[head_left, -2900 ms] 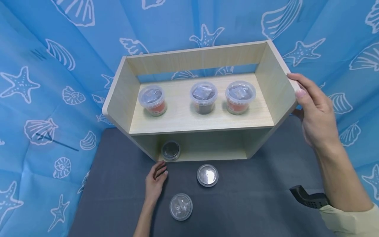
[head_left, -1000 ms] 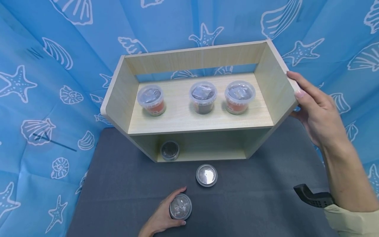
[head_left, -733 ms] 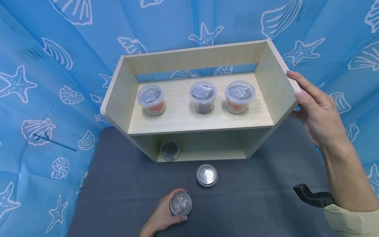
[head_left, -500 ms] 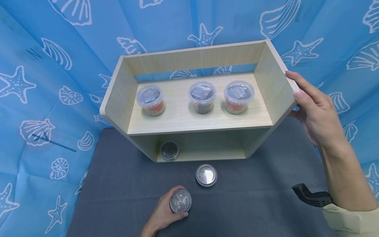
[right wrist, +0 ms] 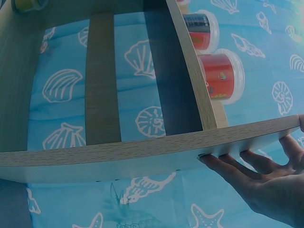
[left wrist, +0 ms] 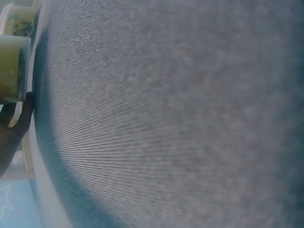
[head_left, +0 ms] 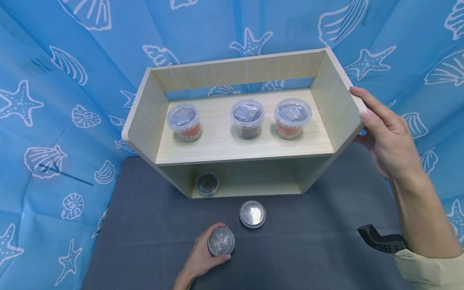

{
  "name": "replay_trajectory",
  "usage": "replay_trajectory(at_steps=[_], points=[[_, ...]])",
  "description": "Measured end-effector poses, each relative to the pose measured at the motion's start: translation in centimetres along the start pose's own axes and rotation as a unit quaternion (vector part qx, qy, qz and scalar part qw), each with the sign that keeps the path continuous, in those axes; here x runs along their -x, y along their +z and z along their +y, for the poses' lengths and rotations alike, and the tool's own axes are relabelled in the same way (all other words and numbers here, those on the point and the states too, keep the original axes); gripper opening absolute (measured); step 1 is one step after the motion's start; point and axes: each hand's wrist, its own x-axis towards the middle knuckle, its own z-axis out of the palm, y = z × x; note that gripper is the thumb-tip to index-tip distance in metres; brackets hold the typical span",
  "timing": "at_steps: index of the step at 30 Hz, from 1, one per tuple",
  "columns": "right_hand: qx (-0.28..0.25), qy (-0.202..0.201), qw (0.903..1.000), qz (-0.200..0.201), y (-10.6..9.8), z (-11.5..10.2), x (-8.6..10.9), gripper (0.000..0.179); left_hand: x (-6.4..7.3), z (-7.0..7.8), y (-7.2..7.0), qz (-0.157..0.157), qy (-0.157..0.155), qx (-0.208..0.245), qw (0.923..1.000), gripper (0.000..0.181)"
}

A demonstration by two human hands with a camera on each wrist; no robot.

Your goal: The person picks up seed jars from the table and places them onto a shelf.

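Note:
In the head view my left hand [head_left: 203, 253] holds a small clear-lidded tub [head_left: 221, 241] over the dark tabletop, fingers and thumb round its sides. Yellow-green colour shows through that tub [left wrist: 12, 69] in the left wrist view; whether its base touches the cloth I cannot tell. My right hand [head_left: 388, 137] grips the front edge of the right side panel of a pale wooden two-tier shelf [head_left: 246, 151]. From the right wrist, its fingers [right wrist: 232, 171] lie along the panel's outer face. Another lidded tub [head_left: 252, 214] stands just in front of the shelf.
Three lidded tubs stand on the upper tier: a left red one [head_left: 185, 123], a dark one [head_left: 248, 119] and a right red one [head_left: 293, 119]. One dark-topped tub [head_left: 208, 184] sits at the lower tier's left end. A blue seashell curtain [head_left: 72, 80] hangs behind.
My left hand has gone from beside the lower tier's left corner to the nearer tub, taken hold of it and shifted it slightly toward the shelf. My right hand stays on the panel.

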Motion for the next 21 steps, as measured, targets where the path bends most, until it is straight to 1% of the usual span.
replay_trajectory(at_steps=[4, 8, 15, 18, 21], points=[[0.002, 0.000, 1.0000, 0.001, 0.0, 0.1, 0.0, 0.046, -0.2, 0.4, -0.2, 0.005, -0.003, 0.008, 1.0000, 0.079], [0.002, -0.002, 1.0000, 0.002, 0.1, 0.2, 0.0, 0.046, -0.5, 0.3, -0.3, 0.013, 0.009, 0.004, 0.9999, 0.079], [0.000, -0.003, 1.0000, 0.005, 0.0, 0.1, 0.1, 0.045, -1.2, 0.3, -0.7, 0.010, -0.009, 0.033, 0.9994, 0.082], [0.007, -0.001, 1.0000, 0.007, 0.0, 0.1, 0.1, 0.045, -1.7, -0.2, -0.7, 0.015, -0.001, 0.034, 0.9993, 0.081], [0.012, 0.002, 0.9999, 0.009, 0.0, 0.1, 0.1, 0.045, -2.1, -1.5, -0.4, 0.025, 0.004, 0.012, 0.9996, 0.082]])
